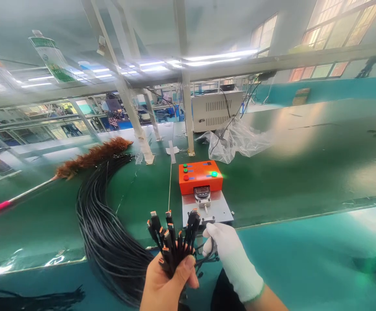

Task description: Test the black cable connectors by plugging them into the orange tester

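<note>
My bare left hand is wrapped round a bunch of black cables, whose connectors with orange tips point upward. Just right of it, my white-gloved right hand has its fingers curled at a black cable beside the bunch. A long bundle of black cables curves from the bench down to the left hand. Beyond the hands stands an orange box with green and red buttons and a lit green light. In front of it, a digital gauge sits on a metal plate.
A brown duster with a red handle lies on the green bench at left. Behind the orange box are clear plastic wrap, a grey metal cabinet and white frame posts. A small ruler lies near the posts.
</note>
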`<action>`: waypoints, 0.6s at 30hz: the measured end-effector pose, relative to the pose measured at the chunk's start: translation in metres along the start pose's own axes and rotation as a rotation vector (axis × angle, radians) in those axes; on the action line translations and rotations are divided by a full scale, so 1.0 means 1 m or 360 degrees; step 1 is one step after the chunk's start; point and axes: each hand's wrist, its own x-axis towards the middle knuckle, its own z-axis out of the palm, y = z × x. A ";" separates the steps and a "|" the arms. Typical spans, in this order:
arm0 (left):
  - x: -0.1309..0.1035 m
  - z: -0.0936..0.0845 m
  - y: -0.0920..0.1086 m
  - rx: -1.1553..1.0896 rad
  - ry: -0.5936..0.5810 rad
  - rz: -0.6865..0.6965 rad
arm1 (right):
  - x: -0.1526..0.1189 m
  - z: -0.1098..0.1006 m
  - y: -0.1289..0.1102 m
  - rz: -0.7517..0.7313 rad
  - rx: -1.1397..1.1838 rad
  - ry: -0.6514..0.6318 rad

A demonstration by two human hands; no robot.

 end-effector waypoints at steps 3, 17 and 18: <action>0.000 -0.002 0.002 -0.0031 -0.0005 -0.0037 | -0.006 -0.009 0.001 0.0012 -0.0344 -0.0159; -0.002 0.001 -0.008 -0.0095 0.0129 -0.0041 | -0.057 -0.003 -0.045 -0.0276 0.0075 -0.0310; -0.002 -0.001 -0.007 -0.0123 0.0220 -0.0022 | -0.054 -0.002 -0.040 -0.0206 0.0142 -0.0222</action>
